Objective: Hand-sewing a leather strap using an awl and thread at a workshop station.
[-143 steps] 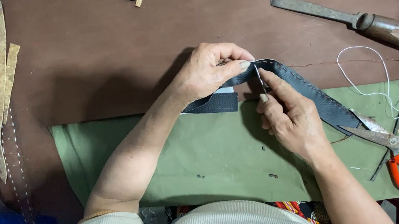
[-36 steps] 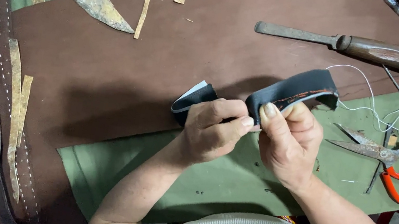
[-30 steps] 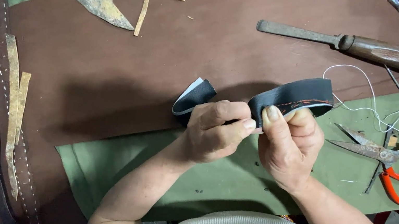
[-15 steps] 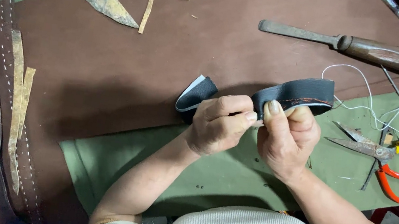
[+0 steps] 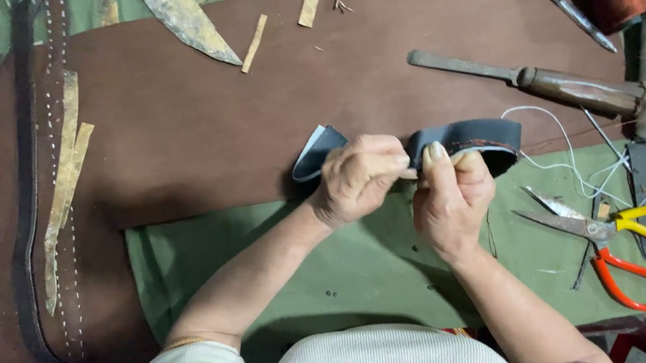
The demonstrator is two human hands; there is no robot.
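Fingers [image 5: 407,162] of both hands pinch together at the middle of a dark leather strap [image 5: 475,134], closed tight on it; whether a needle sits between them cannot be told. The left hand [image 5: 357,178] grips one side, the right hand [image 5: 450,196] the other, touching. The strap arches up off the brown leather sheet [image 5: 178,126]. Judged step: hand-stitching the strap. Next move calls for a steady pinch. Scissors [image 5: 621,239], white thread [image 5: 554,148] and an awl [image 5: 526,80] lie to the right, apart.

Dark strap [image 5: 466,136]: matt leather, stitched edge, pale lining. Beside it, scissors [image 5: 621,243]: dull metal blades, glossy yellow and orange plastic handles. Above scissors, awl [image 5: 534,81]: worn wooden handle, grey metal shaft. Brown sheet [image 5: 178,126]: smooth matt leather.
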